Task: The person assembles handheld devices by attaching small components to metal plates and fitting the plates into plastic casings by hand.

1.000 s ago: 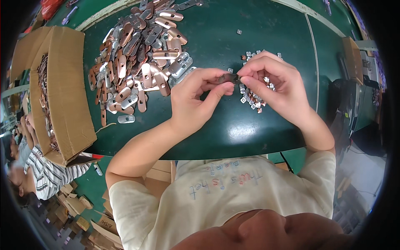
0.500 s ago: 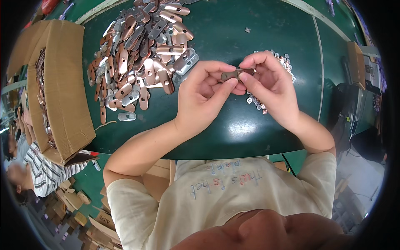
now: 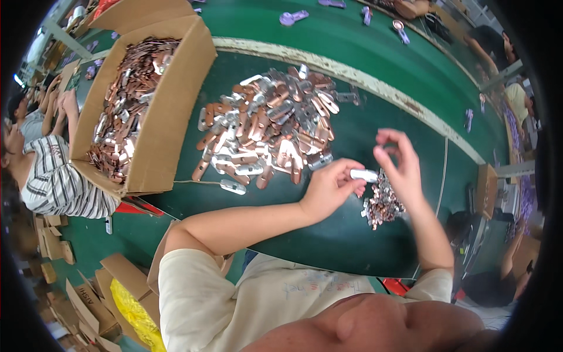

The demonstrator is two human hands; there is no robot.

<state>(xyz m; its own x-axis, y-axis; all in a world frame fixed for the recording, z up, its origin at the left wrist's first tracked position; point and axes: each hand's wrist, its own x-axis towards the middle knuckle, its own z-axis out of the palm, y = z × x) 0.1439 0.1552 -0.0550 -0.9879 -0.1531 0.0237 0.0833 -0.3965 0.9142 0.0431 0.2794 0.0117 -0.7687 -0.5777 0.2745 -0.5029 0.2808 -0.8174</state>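
The silver metal tab point(image 3: 364, 175) was held above the bench point(image 3: 328, 240), pinched at one end by the left hand point(image 3: 331, 186). The right hand point(image 3: 397, 167), just beside the tab, had its grip narrow and apparently empty. Small copper pieces point(image 3: 383, 202) lay below the tab; a heap of tabs point(image 3: 267, 129) lay beyond. The tab looked light, stiff and smooth; grip the flat faces.

Shiny silver and copper-toned metal plates point(image 3: 267, 126) lie beside a matt brown cardboard box point(image 3: 170, 111).

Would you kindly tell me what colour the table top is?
Dark green; the table top shows best in the head view, under the heap of metal pieces.
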